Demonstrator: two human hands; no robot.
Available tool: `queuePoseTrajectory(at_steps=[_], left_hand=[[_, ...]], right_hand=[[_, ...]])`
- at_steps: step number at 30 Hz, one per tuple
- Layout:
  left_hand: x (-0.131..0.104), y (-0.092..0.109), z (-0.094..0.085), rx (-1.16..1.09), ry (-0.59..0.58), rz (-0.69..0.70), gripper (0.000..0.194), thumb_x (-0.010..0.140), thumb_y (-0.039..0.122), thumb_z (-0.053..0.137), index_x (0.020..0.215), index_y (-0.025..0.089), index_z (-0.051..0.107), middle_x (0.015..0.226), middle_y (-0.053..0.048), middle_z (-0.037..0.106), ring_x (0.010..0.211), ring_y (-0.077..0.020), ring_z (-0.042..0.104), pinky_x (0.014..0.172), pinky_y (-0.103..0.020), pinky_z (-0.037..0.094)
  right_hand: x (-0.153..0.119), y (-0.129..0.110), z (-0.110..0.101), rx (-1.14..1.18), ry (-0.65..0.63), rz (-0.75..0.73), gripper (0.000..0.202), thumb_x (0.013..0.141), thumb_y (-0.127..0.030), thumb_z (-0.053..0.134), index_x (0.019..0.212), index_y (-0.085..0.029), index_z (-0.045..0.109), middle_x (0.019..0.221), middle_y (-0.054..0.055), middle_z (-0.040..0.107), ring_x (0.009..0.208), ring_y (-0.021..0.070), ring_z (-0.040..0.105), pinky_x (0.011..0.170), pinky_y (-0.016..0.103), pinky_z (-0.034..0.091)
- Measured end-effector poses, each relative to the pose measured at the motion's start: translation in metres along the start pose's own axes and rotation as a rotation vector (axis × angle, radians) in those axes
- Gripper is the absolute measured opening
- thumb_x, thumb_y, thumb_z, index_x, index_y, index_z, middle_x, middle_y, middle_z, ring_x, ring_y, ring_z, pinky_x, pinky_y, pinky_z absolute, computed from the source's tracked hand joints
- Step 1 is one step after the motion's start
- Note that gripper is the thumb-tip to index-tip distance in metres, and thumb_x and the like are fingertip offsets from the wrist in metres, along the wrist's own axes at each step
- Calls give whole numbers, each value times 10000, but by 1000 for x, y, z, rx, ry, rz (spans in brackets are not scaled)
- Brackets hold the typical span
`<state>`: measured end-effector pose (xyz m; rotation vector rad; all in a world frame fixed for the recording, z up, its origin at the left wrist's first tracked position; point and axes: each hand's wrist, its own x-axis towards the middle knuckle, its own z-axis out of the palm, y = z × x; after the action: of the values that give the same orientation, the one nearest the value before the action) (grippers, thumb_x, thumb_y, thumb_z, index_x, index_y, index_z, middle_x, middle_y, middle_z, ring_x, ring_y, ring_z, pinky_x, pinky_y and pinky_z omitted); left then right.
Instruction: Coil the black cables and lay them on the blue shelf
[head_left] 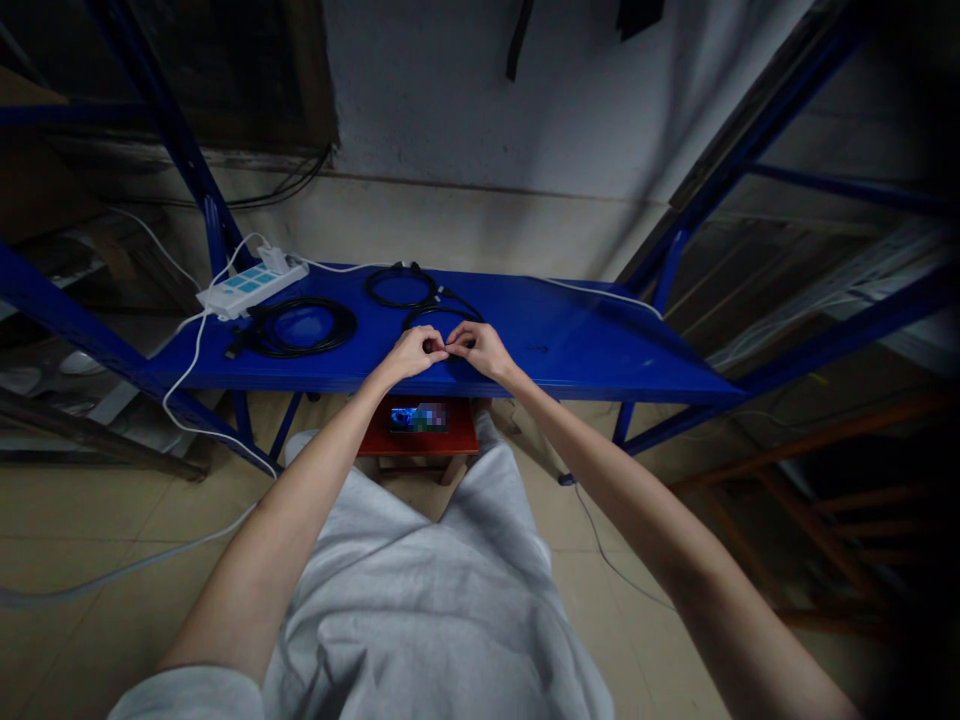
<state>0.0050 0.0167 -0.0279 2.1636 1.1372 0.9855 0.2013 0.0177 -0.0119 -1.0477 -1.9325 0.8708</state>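
Note:
Both my hands meet at the front edge of the blue shelf [592,345], over the near side of a coiled black cable [459,297]. My left hand [415,352] is closed in a pinch on the coil, with a dark bit of it showing between the fingers. Fingertips of my right hand [481,348] pinch close beside the left ones, also at the cable. Anything small between the fingertips is too fine to make out. A thin dark strip [538,349] lies to the right of my right hand.
A larger black cable coil [304,327] lies left, and a smaller coil [400,285] behind my hands. The white power strip [253,287] with a plug stands at the back left, its cord hanging down. Below the shelf, a lit phone [417,418] rests on a red stool [459,438].

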Motion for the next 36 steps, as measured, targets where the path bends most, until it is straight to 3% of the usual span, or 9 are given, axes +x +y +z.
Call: queuePoseTrajectory(at_steps=[11,18,30,36], left_hand=[[0,-1,0,16,6,16,93,772,238,709,732,172,656,800,-21,627,776,-167,581,772,-313,472],[1,-4,2,10,1,18,67,775,226,679,735,179,654,782,-15,622,765,-166,580,766,-314,471],[2,-2,0,-18,-4,-24,163,777,261,697,929,203,690,791,4,651,762,-159,585,761,-295,483],[-2,7,-2,58,-12,-10,163,776,245,678,937,218,683,840,-4,662,852,-186,603,843,-327,479]], right_hand=[[-10,-8,-1,-183,-83,-141,173,780,-294,735,904,-178,707,842,45,726,805,200,657,760,315,496],[-15,-7,-6,-122,-93,-184,460,712,-298,810,1114,-201,609,901,27,706,887,222,663,839,347,509],[-10,6,9,-58,75,-164,284,807,-440,760,902,-198,646,932,53,725,885,223,666,851,342,497],[-9,11,6,-79,78,-106,200,821,-385,720,815,-185,717,858,55,752,840,228,672,836,346,493]])
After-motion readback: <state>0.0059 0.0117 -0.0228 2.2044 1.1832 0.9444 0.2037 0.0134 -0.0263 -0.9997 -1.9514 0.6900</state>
